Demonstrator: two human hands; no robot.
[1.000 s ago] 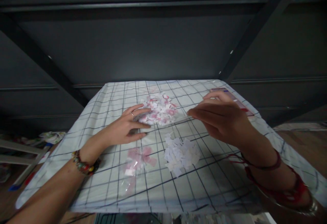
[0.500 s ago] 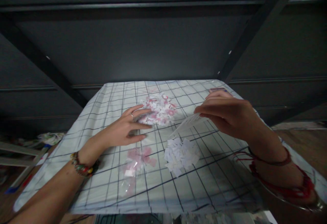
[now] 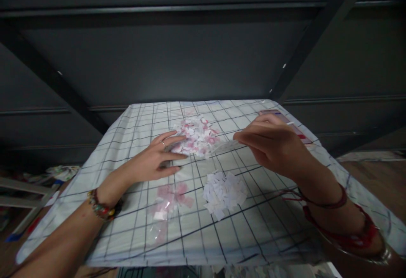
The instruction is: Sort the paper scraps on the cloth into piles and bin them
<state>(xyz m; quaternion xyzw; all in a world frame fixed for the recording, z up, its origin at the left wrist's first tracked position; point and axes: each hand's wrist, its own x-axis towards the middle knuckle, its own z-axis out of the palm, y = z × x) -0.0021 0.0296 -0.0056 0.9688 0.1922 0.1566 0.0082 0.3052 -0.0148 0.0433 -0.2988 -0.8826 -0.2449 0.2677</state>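
Observation:
My left hand (image 3: 155,155) lies with fingers spread at the left edge of a pile of mixed white and pink paper scraps (image 3: 198,134). In a pinch of thumb and fingers, my right hand (image 3: 269,144) holds a slim pale tool, apparently tweezers (image 3: 226,146), blurred by motion. Its tip reaches the right edge of the mixed pile; whether it grips a scrap cannot be made out. Nearer me is a heap of white paper scraps (image 3: 225,194). To its left, pink scraps (image 3: 173,197) lie with shiny clear film.
A white tablecloth with dark grid lines (image 3: 127,235) covers the table. At the right edge lies a flat reddish rectangular thing (image 3: 304,136), partly behind my right hand. A dark panelled wall (image 3: 177,62) rises behind the table. A pale stool frame (image 3: 34,202) stands at left.
My right hand has moved a little left, and the tweezers have swung from above the white heap up to the mixed pile. More of the reddish rectangle shows. My left hand has stayed put.

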